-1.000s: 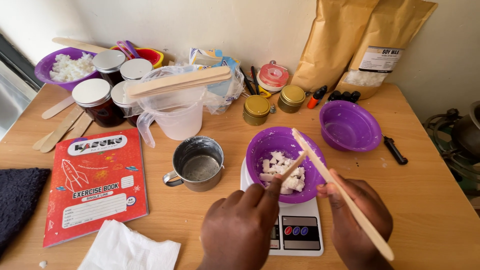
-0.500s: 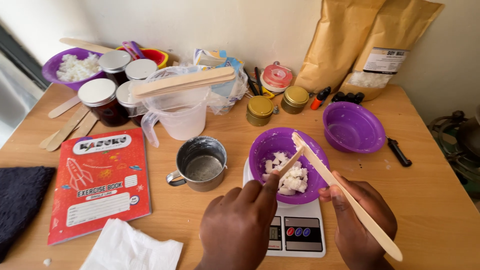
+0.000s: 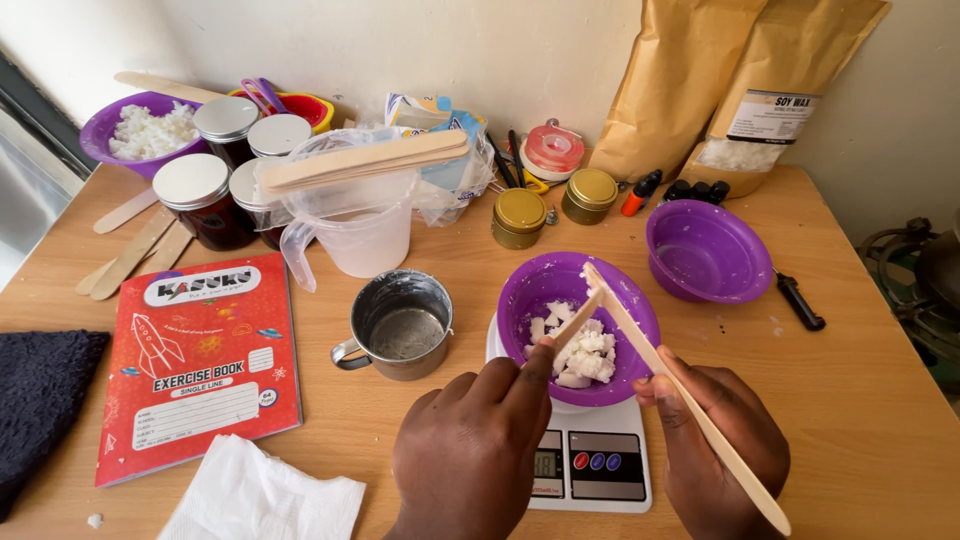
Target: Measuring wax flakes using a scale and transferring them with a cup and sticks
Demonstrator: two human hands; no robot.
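Table (image 3: 860,400): right edge and bare wood right of the scale (image 3: 590,465) give open room; the back and left are crowded.

Bowl (image 3: 530,300), purple, on the scale, holds white wax chunks (image 3: 585,355).

Left hand (image 3: 470,450): fingers pinch a short stick (image 3: 578,318), its tip over the chunks.

Right hand (image 3: 725,445): fingers closed on a long stick (image 3: 680,395) that slants from the bowl's far rim to the lower right corner.

Mug (image 3: 400,322), metal, just left of the bowl.

Second bowl (image 3: 705,250), purple, right rear.

Two brown bags (image 3: 730,80) against the wall, one with a white rectangular label.

Red book (image 3: 200,360) at left, white label panel on its cover; white tissue (image 3: 265,495) below it.

Since the earlier frame the short stick has lifted slightly off the chunks; both hands stay at the bowl.
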